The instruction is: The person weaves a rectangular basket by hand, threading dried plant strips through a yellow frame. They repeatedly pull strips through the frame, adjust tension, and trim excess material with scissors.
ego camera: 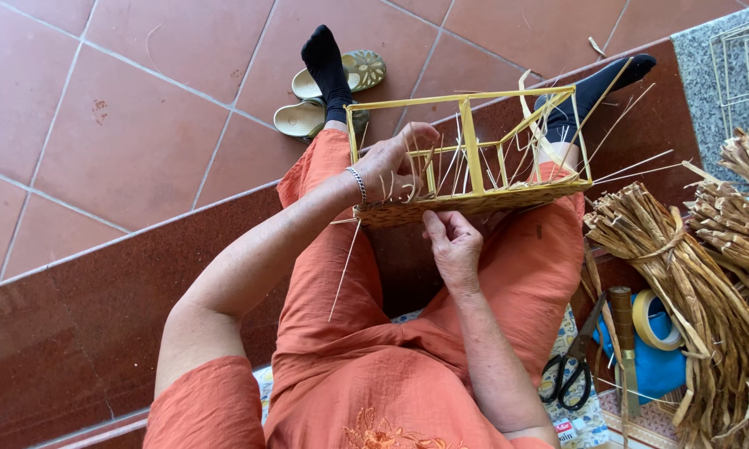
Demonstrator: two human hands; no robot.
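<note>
Left hand (pixel 395 162) grips the basket frame (pixel 467 158) to steady it on the lap, while the right hand (pixel 452 241) pinches a strand at its woven base (pixel 474 204).

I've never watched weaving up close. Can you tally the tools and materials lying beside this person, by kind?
Scissors: 1
Knife with wooden handle: 1
Tape roll: 1
Blue cloth: 1
Tied bundles of dried strips: 2 in clear view; a third shows partly at the edge
Total: 6
</note>
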